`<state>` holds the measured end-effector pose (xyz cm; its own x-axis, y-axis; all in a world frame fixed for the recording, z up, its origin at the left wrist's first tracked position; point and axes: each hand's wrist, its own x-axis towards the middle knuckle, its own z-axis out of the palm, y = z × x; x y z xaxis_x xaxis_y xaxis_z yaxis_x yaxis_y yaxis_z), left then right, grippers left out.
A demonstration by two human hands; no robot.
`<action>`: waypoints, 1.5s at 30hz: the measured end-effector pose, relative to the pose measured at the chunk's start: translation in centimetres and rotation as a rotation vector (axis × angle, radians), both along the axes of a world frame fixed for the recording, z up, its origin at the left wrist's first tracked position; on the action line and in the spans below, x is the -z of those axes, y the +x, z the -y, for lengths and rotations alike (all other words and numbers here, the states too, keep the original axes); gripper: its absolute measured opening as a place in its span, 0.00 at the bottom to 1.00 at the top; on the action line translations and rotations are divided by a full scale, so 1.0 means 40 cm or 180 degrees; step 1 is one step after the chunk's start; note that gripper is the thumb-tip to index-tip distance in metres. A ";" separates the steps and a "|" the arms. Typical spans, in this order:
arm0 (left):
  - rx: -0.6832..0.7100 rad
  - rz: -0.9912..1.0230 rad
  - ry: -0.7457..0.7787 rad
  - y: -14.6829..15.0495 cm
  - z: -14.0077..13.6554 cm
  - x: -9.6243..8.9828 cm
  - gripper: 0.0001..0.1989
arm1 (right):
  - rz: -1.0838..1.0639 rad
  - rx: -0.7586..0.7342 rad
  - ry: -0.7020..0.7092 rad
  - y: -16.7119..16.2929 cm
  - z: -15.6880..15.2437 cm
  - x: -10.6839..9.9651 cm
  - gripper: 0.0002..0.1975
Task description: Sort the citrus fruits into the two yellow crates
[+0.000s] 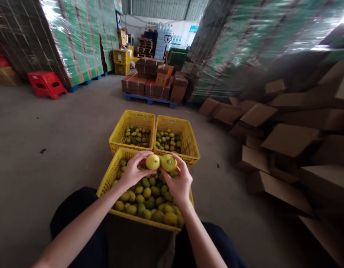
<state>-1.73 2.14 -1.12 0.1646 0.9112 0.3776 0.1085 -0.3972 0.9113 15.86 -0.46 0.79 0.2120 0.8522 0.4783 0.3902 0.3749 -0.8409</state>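
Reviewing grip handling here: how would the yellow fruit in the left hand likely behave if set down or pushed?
The yellow fruit looks round, so it would probably roll. The left hand spans it with fingertips alone, suggesting it is fairly light. Its skin looks smooth, perhaps slightly slippery.

Left hand (132, 172) gripping a yellow lemon (153, 162) and right hand (179, 183) a greener lemon (168, 162), fruits touching above the full near crate (106, 182), two sparser yellow crates (132, 118) just beyond at twelve o'clock, red stool (47, 84) at ten, loose cartons (289, 139) at three.
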 end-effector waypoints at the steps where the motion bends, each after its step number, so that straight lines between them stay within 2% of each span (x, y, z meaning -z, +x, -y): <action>1: -0.0036 -0.0042 0.0135 -0.001 0.001 0.001 0.26 | -0.0008 0.0012 0.0046 0.001 0.000 -0.002 0.23; 6: -0.0125 -0.0369 0.0611 0.000 0.009 -0.005 0.25 | 0.0055 -0.0020 0.0178 0.005 0.005 -0.012 0.19; 11: -0.0227 -0.0601 0.0626 0.003 0.012 -0.006 0.25 | 0.0091 -0.0025 0.0164 0.006 0.002 -0.006 0.18; 14: 0.0001 -0.0341 -0.0059 0.003 0.008 -0.004 0.31 | -0.0326 -0.0220 -0.0294 0.016 -0.008 -0.013 0.22; 17: 0.0443 0.0266 -0.1168 0.003 0.000 -0.003 0.33 | -0.1076 -0.0783 -0.1225 0.030 -0.023 -0.026 0.25; 19: 0.0544 0.0691 -0.1814 0.004 -0.006 -0.002 0.32 | -0.1542 -0.1047 -0.1796 0.034 -0.032 -0.028 0.22; 22: 0.0489 0.1136 -0.2615 0.008 -0.014 -0.002 0.30 | -0.1938 -0.1197 -0.2361 0.026 -0.044 -0.019 0.18; 25: 0.0386 0.1283 -0.3125 0.010 -0.019 -0.010 0.29 | -0.1999 -0.1131 -0.2868 0.013 -0.053 -0.007 0.17; 30: 0.0280 0.1369 -0.3360 0.015 -0.018 -0.030 0.28 | -0.1926 -0.1094 -0.3585 0.006 -0.064 -0.009 0.23; 36: 0.0320 0.1658 -0.3363 0.023 -0.013 -0.037 0.27 | -0.2278 -0.1220 -0.3719 0.007 -0.063 -0.027 0.28; 40: 0.0272 0.1865 -0.3228 0.030 -0.010 -0.031 0.19 | -0.2596 -0.1363 -0.3614 0.010 -0.063 -0.027 0.29; 43: 0.0210 0.2165 -0.2912 0.036 -0.005 -0.024 0.09 | -0.2992 -0.1339 -0.3243 0.017 -0.063 -0.021 0.22; 45: 0.0273 0.2395 -0.2797 0.038 0.000 -0.021 0.08 | -0.3301 -0.1260 -0.2826 0.022 -0.063 -0.017 0.13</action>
